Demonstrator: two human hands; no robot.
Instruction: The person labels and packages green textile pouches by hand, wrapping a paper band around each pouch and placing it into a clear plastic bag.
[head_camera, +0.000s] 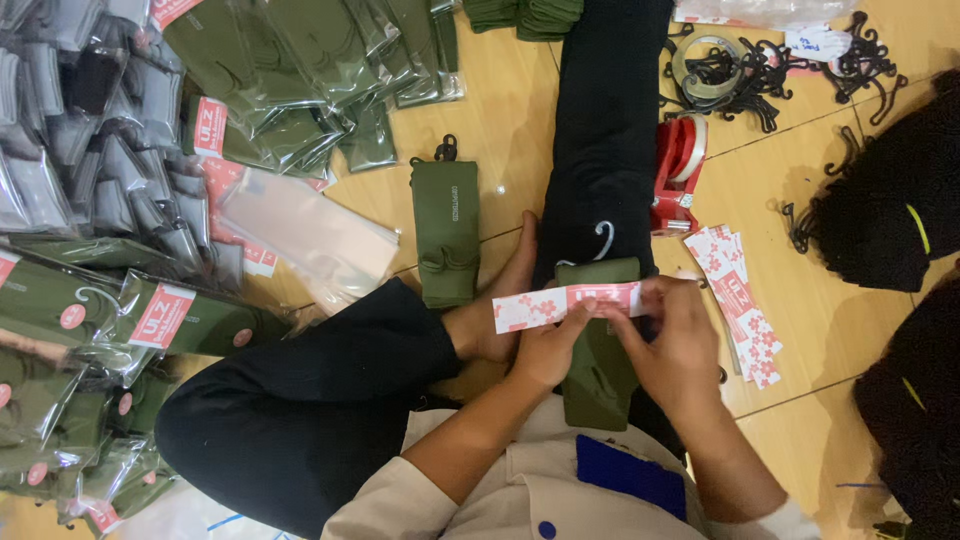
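A pink and white paper label band (540, 307) is stretched across a folded pair of olive green socks (600, 380) with a small white hanger hook, lying on my lap. My left hand (550, 350) pinches the band from below near its middle. My right hand (680, 345) grips the band's right end and rests on the socks. A second folded olive pair (447, 230) with a black hook lies on the wooden floor to the left of my foot.
Heaps of bagged olive socks (290, 70) and grey ones (90, 140) fill the left. Empty clear bags (310, 235) lie near them. A red tape dispenser (680, 165), black hooks (740, 70), a label stack (740, 300) and dark sock piles (890, 200) sit right.
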